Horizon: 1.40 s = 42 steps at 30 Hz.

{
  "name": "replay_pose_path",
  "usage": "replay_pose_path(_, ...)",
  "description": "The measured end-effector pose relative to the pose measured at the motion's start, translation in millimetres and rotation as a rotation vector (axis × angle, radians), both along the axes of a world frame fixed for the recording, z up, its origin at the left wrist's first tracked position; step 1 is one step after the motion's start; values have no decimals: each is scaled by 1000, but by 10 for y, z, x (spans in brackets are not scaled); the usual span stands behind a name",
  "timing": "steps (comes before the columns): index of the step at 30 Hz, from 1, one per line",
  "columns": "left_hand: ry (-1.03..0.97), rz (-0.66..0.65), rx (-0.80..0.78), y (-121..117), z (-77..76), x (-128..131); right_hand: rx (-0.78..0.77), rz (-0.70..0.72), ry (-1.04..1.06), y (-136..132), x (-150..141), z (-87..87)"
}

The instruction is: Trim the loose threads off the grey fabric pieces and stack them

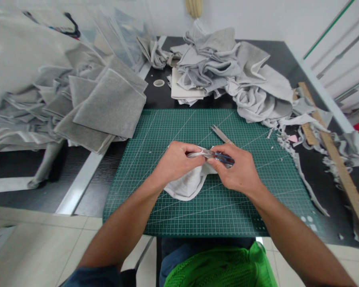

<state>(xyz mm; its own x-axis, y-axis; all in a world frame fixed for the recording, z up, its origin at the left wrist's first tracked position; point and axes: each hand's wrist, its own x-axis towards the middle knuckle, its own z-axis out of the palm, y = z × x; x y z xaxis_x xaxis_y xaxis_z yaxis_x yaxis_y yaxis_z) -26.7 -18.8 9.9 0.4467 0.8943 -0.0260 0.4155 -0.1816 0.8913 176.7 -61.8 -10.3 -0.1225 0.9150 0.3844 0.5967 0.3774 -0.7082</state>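
Closed around a pale grey piece of fabric (187, 185), my left hand (178, 161) pinches its edge up between thumb and fingers. The fabric hangs down to the green cutting mat (173, 221), its curved hem showing below. My right hand (238, 165) grips small thread snips (223, 158) with dark blue handles. Their blades point left and meet the fabric edge close to my left fingertips; whether they are cutting through it I cannot tell. Just beyond my right hand a pair of scissors (220, 133) lies on the mat, its handles hidden behind the hand.
Folded grey cloth pieces (110, 105) are heaped at the left. A crumpled grey fabric pile (212, 59) covers the back of the black table. A white ring (158, 83) lies near it. At the right are a wooden ruler (341, 163) and fabric scraps (302, 175).
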Motion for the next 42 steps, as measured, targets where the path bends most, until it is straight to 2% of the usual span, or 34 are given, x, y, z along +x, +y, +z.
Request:
replay_pose_path(4,-46,1,-34,7,-6,-5,-136,30,122,29,12,-32)
replay_pose_path(7,-90,-9,-51,22,-39,-17,-170,34,178,47,11,-54)
replay_pose_path(10,-157,-21,-70,48,-48,-50,-158,-8,207,57,21,-66)
replay_pose_path(14,-177,-56,-102,98,18,-126,-141,-48,268,68,58,-85)
replay_pose_path(18,-53,-116,-59,153,88,-185,-120,-80,265,85,79,-103)
replay_pose_path(22,58,-84,4,179,108,-231,-85,-68,279,94,88,-86)
replay_pose_path(27,-136,-160,-44,164,85,-277,-66,-67,301,95,104,-41)
replay_pose_path(30,-248,-115,-79,154,53,-253,-71,-50,311,90,101,-27)
replay_pose_path(34,-255,-11,-28,131,19,-184,-79,-32,298,79,90,-29)
replay_pose_path(40,-200,-47,16,69,71,-140,-97,-25,274,67,88,-42)
replay_pose_path(42,-166,-12,43,58,87,-135,-92,-18,261,62,88,-54)
